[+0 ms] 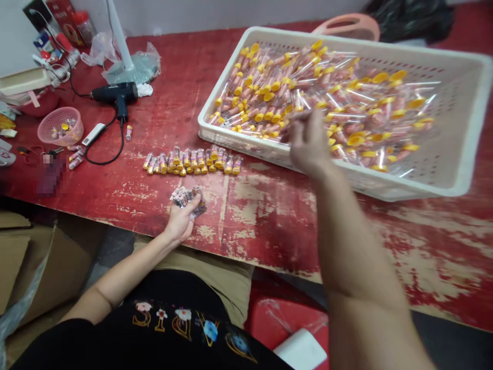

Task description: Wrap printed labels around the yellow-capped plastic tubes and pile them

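Two hands are at work over our red tabletop (269, 216). Our left hand (180, 222) rests near the front edge, fingers curled around a small bunch of clear wrappers (188, 197). Our right hand (308, 141) is blurred at the near rim of the white crate (454, 169) of yellow-capped tubes (308, 87); we cannot tell whether it grips anything. One row of tubes (192, 161) lies between hands and crate's left end. Bare tabletop stays open ahead of our left hand and to the right of it. A heat gun (115, 95) sits farther left.
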A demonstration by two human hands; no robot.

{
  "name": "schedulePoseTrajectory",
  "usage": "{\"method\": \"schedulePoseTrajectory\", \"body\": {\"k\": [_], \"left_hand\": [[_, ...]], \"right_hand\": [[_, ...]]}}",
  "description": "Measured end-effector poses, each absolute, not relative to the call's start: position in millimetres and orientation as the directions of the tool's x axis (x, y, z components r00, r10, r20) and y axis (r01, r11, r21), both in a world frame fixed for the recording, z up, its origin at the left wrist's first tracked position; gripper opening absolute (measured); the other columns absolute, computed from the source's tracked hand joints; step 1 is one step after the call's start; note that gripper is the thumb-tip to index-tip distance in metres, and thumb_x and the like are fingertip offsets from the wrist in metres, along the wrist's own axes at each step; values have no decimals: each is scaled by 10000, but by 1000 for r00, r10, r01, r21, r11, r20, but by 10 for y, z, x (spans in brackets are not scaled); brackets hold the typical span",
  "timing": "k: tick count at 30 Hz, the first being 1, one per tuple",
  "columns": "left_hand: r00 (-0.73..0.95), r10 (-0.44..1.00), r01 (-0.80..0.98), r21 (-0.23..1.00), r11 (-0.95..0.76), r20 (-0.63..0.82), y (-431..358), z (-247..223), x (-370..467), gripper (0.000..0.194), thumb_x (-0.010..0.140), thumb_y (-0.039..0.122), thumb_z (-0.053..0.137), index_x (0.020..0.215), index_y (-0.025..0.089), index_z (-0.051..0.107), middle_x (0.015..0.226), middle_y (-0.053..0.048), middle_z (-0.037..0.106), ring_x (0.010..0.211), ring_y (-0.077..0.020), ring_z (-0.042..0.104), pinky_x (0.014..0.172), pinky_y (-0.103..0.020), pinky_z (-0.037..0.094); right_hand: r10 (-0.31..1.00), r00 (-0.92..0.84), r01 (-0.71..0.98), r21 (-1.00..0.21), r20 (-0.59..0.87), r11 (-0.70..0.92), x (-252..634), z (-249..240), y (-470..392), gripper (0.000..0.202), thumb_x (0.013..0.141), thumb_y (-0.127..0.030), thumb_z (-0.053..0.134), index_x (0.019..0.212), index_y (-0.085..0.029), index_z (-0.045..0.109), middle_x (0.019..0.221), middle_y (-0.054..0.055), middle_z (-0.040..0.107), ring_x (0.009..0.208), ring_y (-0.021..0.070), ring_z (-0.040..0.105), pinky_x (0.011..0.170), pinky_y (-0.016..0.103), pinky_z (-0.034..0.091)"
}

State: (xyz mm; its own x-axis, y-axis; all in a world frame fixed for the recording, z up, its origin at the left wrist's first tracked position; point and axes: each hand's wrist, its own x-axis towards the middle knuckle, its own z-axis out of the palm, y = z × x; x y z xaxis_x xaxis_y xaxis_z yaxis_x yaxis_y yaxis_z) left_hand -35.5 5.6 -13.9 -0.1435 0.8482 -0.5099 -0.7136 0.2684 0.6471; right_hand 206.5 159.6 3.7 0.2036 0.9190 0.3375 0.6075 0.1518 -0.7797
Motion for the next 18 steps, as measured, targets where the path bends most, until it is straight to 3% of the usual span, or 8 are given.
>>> {"method": "schedulePoseTrajectory", "body": {"k": [1, 4, 7, 10, 14, 18], "left_hand": [[-163, 856, -719, 653, 237, -490, 63, -141, -334, 362, 560, 138, 899, 855, 144, 689, 803, 13, 723, 716, -97, 662, 721, -239, 513], [-162, 898, -719, 672, 176, -409, 79, -152, -268, 358, 552, 155, 904, 827, 147, 676, 830, 14, 726, 772, -98, 667, 778, -239, 507], [-118, 918, -702, 686, 192, -377, 79, -172, -231, 364, 578, 190, 899, 849, 152, 659, 807, 27, 698, 724, -82, 639, 725, -222, 497], [-108, 904, -681, 693, 237, -415, 58, -188, -236, 331, 634, 250, 882, 816, 156, 622, 702, 55, 623, 614, -52, 564, 635, -198, 461], [-100, 904, -665, 704, 250, -416, -3, -180, -269, 437, 613, 422, 891, 846, 150, 639, 704, 34, 606, 591, -51, 526, 549, -182, 404], [-46, 929, -655, 713, 250, -368, -84, -158, -293, 523, 592, 506, 881, 921, 154, 679, 709, 30, 587, 506, -17, 384, 457, -172, 274]], "right_hand": [[969, 29, 407, -888, 245, 212, 1886, -19, 1307, 183, 923, -260, 583, 901, -95, 658, 877, 62, 692, 602, 23, 500, 615, 233, 407], [975, -141, 289, -935, 169, 204, 1299, -278, 495, 317, 733, -416, 801, 855, -150, 679, 746, -6, 653, 614, 75, 546, 579, 225, 453], [997, 19, 30, -997, 69, 68, 903, -477, 67, 362, 741, -508, 763, 771, -166, 648, 639, -38, 579, 561, 79, 510, 550, 227, 462], [987, 153, -169, -985, -43, -17, 833, -504, 2, 370, 723, -505, 770, 872, -183, 666, 635, -52, 566, 527, 71, 479, 532, 220, 456], [984, 175, -120, -993, -43, -22, 918, -448, 36, 349, 717, -483, 776, 868, -180, 691, 646, -34, 595, 564, 84, 511, 548, 220, 464], [991, 131, -7, -1000, 26, 27, 925, -440, -16, 307, 758, -481, 746, 779, -182, 680, 687, -5, 631, 633, 106, 557, 575, 226, 473]]}}
